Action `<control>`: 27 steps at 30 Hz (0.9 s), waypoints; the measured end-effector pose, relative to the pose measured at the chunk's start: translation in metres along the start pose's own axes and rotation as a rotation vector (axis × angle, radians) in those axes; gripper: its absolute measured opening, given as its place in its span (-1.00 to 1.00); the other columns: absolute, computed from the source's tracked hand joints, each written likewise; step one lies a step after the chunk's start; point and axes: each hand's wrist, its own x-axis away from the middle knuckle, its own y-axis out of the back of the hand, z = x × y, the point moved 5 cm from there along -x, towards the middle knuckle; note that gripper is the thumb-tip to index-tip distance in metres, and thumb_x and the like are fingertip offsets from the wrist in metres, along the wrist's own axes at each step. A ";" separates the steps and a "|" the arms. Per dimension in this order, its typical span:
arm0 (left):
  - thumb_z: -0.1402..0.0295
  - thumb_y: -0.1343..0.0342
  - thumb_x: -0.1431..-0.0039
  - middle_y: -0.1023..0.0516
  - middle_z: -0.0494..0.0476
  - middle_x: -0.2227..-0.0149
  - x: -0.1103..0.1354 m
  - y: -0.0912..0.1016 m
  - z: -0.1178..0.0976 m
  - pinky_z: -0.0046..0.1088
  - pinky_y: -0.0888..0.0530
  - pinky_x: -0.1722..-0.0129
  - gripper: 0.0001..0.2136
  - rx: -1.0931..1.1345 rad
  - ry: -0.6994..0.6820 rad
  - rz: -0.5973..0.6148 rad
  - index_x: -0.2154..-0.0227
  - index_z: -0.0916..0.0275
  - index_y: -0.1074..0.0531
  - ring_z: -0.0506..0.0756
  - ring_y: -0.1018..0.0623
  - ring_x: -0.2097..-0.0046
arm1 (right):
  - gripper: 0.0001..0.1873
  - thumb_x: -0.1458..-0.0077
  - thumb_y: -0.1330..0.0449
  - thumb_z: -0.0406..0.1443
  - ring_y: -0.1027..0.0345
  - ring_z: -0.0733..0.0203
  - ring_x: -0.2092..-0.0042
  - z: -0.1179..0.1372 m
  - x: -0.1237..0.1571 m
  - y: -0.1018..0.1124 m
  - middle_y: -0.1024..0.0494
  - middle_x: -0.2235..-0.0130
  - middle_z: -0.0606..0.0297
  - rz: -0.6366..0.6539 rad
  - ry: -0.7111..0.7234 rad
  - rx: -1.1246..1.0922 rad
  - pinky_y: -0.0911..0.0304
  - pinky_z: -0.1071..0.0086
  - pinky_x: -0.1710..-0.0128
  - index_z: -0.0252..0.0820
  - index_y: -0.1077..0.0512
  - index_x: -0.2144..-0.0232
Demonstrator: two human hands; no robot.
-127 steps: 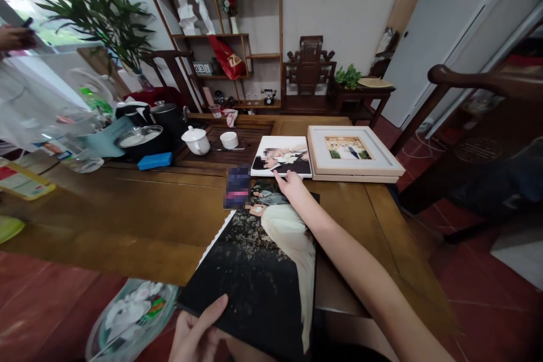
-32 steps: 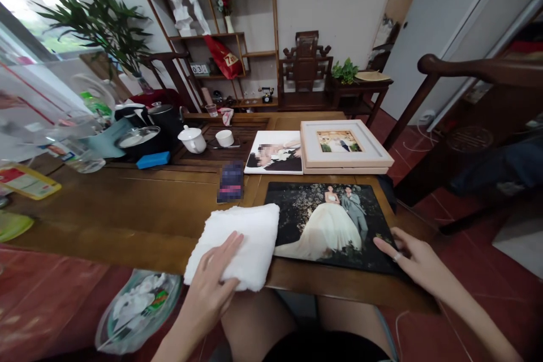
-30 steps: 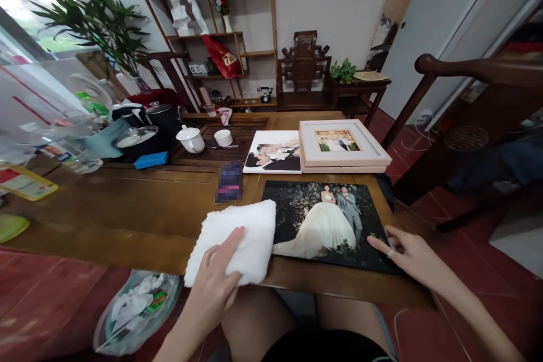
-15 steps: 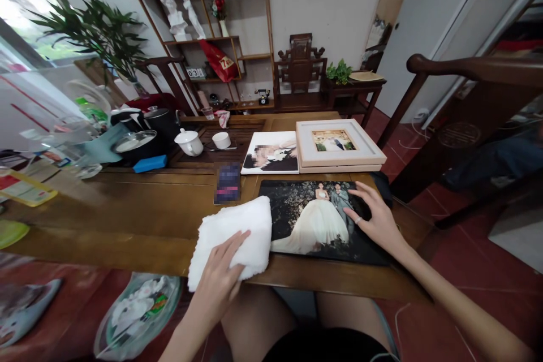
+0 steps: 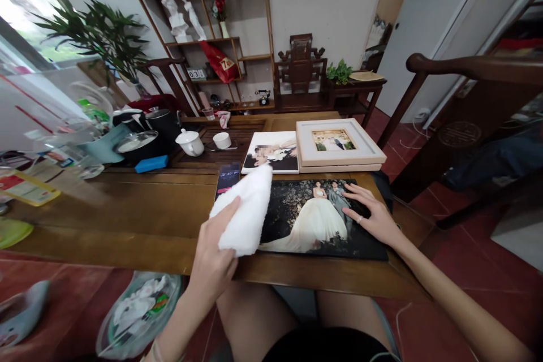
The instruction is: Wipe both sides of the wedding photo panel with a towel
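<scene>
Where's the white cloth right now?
The white cloth is lifted in the left hand, over the left edge of the dark wedding photo.

1. The large photo print (image 5: 314, 220) lay flat on the counter (image 5: 127, 209) right before me, near its front edge.
2. My right hand (image 5: 371, 218) rested on the print's right part.
3. My left hand (image 5: 214, 260) held the towel (image 5: 246, 209) over the print's left end.
4. A phone (image 5: 228, 176) lay on the counter just behind the towel.
5. Behind the print lay a smaller print (image 5: 271, 153), with the framed picture (image 5: 337, 144) touching it on the right.
6. Left of those stood a teapot (image 5: 189, 142) and cup (image 5: 222, 139), and further left a pot (image 5: 136, 144).
7. A shelf unit (image 5: 220, 39) stood behind the counter.
</scene>
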 end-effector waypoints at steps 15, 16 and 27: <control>0.51 -0.03 0.05 -0.09 0.29 -0.31 -0.076 -0.108 0.013 -0.01 -0.23 -0.10 -0.65 -0.013 -0.084 0.659 0.17 0.22 -0.53 0.31 -0.11 -0.31 | -0.64 -0.11 -0.18 -0.14 -0.14 -0.05 -0.24 0.002 -0.001 -0.001 -0.36 -0.18 0.09 0.012 0.054 0.041 -0.10 -0.09 -0.21 -0.08 -0.46 0.04; 0.49 -0.04 0.03 -0.09 0.34 -0.30 -0.077 -0.110 0.015 -0.01 -0.25 -0.08 -0.64 -0.039 -0.064 0.648 0.14 0.23 -0.52 0.33 -0.12 -0.30 | -0.64 -0.11 -0.19 -0.14 -0.15 -0.05 -0.24 0.002 0.000 -0.001 -0.36 -0.18 0.10 0.007 0.051 0.040 -0.10 -0.09 -0.21 -0.07 -0.46 0.05; 0.52 -0.08 0.03 0.05 0.30 -0.35 -0.041 -0.092 -0.001 0.08 0.05 -0.25 -0.75 -0.074 -0.073 0.749 0.26 0.29 -0.55 0.34 0.12 -0.36 | -0.59 -0.07 -0.22 -0.09 -0.14 -0.03 -0.25 0.001 0.000 -0.003 -0.35 -0.19 0.11 0.013 -0.016 0.005 -0.08 -0.07 -0.24 -0.08 -0.47 0.04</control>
